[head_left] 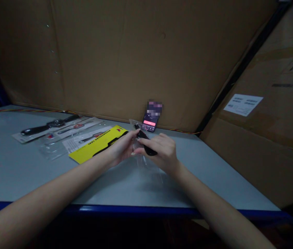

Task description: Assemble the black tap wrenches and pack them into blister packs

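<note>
Both my hands are together above the table, over a black tool [151,151] with a rounded handle end, probably a spokeshave, and a clear plastic blister shell [149,169]. My right hand [164,149] is closed round the black tool, its thumb and fingers near the middle. My left hand [123,147] pinches the shell close to the tool's far end; its fingers partly hide what they grip. Just beside the left wrist lies a yellow printed card [84,157] with a dark tool picture and "woodworking tool" lettering.
A black spokeshave [50,126] rests on white printed cards [76,126] and clear plastic at the left. A lit phone [150,119] leans against the cardboard wall [136,62] behind. A large labelled carton [271,121] borders the right side. The table's blue front edge [136,210] runs below my forearms.
</note>
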`<state>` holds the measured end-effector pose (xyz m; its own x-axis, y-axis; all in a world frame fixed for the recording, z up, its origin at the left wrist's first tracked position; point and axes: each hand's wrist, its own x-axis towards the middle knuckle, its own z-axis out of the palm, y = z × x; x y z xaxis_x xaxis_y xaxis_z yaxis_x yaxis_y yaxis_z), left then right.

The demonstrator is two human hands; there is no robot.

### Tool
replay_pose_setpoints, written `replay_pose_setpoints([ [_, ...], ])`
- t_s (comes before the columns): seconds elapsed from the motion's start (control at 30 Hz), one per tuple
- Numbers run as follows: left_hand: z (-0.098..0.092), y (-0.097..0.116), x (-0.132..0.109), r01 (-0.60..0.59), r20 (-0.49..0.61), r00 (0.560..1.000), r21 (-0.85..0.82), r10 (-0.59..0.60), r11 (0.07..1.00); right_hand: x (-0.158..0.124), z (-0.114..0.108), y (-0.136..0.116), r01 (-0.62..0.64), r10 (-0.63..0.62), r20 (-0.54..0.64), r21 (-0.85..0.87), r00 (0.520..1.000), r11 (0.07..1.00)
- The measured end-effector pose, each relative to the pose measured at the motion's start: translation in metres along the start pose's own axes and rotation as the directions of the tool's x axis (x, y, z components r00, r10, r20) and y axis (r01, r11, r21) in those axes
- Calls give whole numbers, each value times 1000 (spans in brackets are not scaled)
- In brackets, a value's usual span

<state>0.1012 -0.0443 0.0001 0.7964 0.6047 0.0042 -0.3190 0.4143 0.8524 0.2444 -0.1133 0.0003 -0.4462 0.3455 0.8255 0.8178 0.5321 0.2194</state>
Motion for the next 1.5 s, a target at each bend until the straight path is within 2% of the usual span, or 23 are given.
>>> replay_pose_setpoints([
  [0.07,0,4,0,-16,-2,1000,-38,15,999,4,-2,0,-14,16,86,-19,996,1000],
  [0.2,0,14,-3,-15,-44,999,-7,14,1000,12,-4,-2,-54,53,226,-2,973,999],
  [0.33,-5,17,-2,-20,-173,985,24,24,1000,16,-6,-6,-105,53,345,133,937,986],
  [0.43,-11,19,-1,7,-296,955,66,13,998,15,-8,-7,-174,85,345,236,935,956],
  [0.53,-18,24,1,51,-319,947,49,-33,997,14,-8,-3,-323,254,240,320,937,890],
  [0.57,-21,26,2,64,-315,948,30,-51,998,14,-7,0,-402,351,202,358,915,843],
  [0.6,-22,28,2,72,-308,949,15,-63,997,14,-5,3,-492,461,178,407,869,770],
  [0.63,-24,30,2,73,-298,952,11,-67,997,14,-3,6,-588,576,185,464,796,663],
  [0.67,-24,32,2,67,-284,957,25,-57,997,14,0,9,-679,676,235,518,698,520],
  [0.7,-24,32,1,47,-262,964,54,-32,997,14,2,12,-752,735,334,557,590,351],
  [0.73,-23,33,0,22,-235,972,92,1,996,14,4,14,-801,738,462,572,493,177],
  [0.77,-22,32,-2,-6,-206,978,130,33,992,13,6,15,-825,685,591,565,427,27],
  [0.8,-20,31,-3,-37,-176,982,159,65,987,12,7,15,-834,595,702,543,390,-94],
  [0.83,-17,30,-5,-61,-146,985,175,87,983,11,9,13,-835,495,781,520,381,-179],
  [0.9,-12,26,-8,-87,-112,988,177,108,980,10,10,8,-830,326,856,490,401,-268],
  [0.97,-7,23,-9,-96,-99,989,168,114,981,9,10,1,-833,227,880,470,417,-293],
  [1.03,-5,22,-9,-82,-90,991,157,97,984,10,11,-4,-842,195,889,455,414,-290],
  [1.1,-6,25,-8,-58,-94,993,145,73,988,11,11,-4,-844,222,892,447,394,-298],
  [1.2,-15,38,-9,7,-140,990,169,17,986,11,13,5,-836,327,870,464,368,-292],
  [1.27,-23,51,-11,73,-183,983,217,-33,974,9,16,12,-838,399,838,488,372,-243],
  [1.33,-32,66,-15,84,-242,970,259,-19,962,6,19,19,-844,475,792,509,383,-169],
  [1.5,-57,104,-30,71,-289,957,292,17,954,-4,34,28,-843,586,668,535,459,50],
])
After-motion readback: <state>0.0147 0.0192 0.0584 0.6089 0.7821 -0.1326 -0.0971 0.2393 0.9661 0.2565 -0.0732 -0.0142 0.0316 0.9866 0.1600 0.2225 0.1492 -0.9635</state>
